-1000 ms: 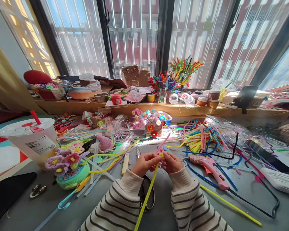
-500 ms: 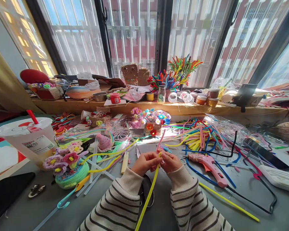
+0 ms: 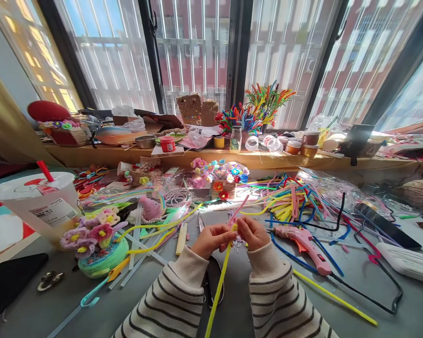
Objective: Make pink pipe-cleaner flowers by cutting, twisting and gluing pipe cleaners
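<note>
Near the middle of the table, my left hand [image 3: 211, 239] pinches a yellow pipe cleaner [image 3: 217, 291], whose long end hangs down toward the front edge. My right hand [image 3: 253, 233] has its fingers closed at the top of that same pipe cleaner, close against my left fingertips. A pink pipe cleaner [image 3: 240, 209] sticks up behind the fingers; where it joins the yellow one is hidden. Scissors [image 3: 216, 281] lie under the hands, partly covered by my left wrist and the yellow strand.
A pink glue gun [image 3: 308, 244] with a black cord lies at the right, beside another yellow pipe cleaner [image 3: 334, 296]. At the left stand a drink cup [image 3: 52, 211] and a green pot of flowers [image 3: 104, 258]. Pipe cleaners [image 3: 292, 199] are heaped behind.
My right fingers have shifted slightly up and turned at the top of the yellow pipe cleaner. The pink pipe cleaner leans further right, and the hanging yellow end has moved slightly right.
</note>
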Action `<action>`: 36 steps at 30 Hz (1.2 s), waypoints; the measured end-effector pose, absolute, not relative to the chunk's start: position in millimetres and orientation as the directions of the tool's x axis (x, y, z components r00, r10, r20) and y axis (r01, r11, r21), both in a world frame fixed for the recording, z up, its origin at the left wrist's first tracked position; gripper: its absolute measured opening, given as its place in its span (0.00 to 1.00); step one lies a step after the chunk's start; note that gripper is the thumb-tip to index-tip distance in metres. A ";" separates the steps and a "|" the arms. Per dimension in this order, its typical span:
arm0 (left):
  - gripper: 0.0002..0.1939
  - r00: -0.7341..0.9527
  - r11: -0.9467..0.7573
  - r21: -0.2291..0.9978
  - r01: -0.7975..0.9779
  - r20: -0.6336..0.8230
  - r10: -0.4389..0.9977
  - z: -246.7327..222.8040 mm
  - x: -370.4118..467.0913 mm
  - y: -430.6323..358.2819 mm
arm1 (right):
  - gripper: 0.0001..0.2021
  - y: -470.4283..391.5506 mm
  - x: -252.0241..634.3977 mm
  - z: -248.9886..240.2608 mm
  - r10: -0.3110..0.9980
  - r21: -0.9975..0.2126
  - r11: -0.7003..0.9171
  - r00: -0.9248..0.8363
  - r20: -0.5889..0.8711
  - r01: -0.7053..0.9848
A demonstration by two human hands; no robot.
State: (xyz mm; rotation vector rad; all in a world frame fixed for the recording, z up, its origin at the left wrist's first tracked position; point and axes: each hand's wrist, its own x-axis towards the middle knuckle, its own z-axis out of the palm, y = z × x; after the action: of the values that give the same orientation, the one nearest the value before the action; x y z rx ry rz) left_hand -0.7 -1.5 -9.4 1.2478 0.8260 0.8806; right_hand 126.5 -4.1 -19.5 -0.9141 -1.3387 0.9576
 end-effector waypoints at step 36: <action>0.12 0.455 0.134 0.985 -0.112 -0.069 0.888 -13.3 -2.1 -0.4 | 0.17 -6.9 117.9 -26.7 0.885 -0.886 0.413 0.137 0.445 0.210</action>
State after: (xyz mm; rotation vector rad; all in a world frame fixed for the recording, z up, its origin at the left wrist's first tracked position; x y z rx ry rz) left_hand -2.1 -0.4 -13.3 1.2182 0.8143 0.8556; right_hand 117.9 -6.9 -26.7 -1.0727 -1.3766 0.6571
